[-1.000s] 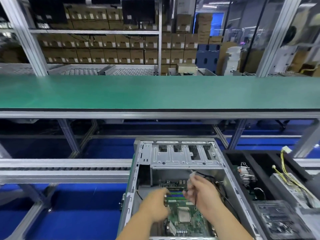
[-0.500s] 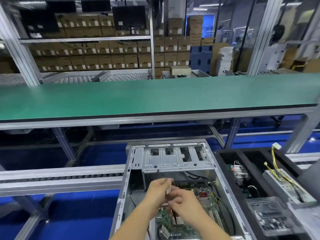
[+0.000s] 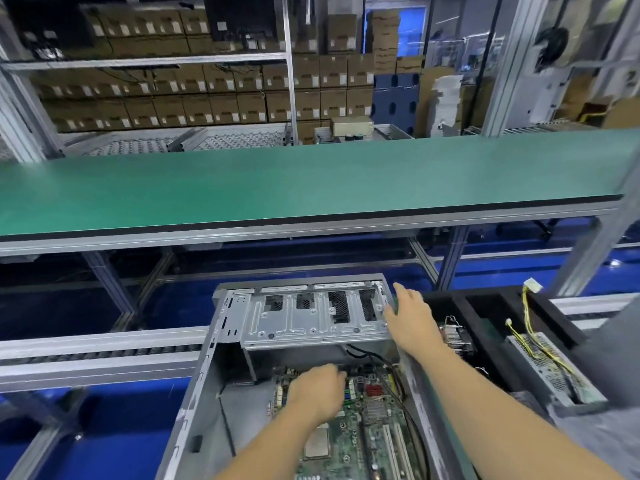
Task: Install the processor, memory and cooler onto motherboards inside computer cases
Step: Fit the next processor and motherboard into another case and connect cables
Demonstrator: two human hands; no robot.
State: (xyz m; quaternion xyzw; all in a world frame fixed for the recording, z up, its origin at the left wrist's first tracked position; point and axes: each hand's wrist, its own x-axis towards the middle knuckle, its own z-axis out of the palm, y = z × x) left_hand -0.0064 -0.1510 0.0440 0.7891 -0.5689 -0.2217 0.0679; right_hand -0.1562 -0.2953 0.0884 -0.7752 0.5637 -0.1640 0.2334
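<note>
The left hand (image 3: 317, 393) is pressing curled fingers at the memory slots on the motherboard (image 3: 349, 441), its grip's contents hidden. The right hand (image 3: 410, 322) is resting flat, grip holding nothing, on the computer case (image 3: 311, 317) rim. The board is likely stiff but fragile, so pressing squarely at the module's ends seems best.

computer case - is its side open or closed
Open: the computer case has no side panel on top, so the motherboard and drive cage show inside.

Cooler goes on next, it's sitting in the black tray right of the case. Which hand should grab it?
The right hand. It rests on the grey metal computer case's right wall, beside the finned metal cooler in the black foam tray. The left hand is down on the green motherboard.
</note>
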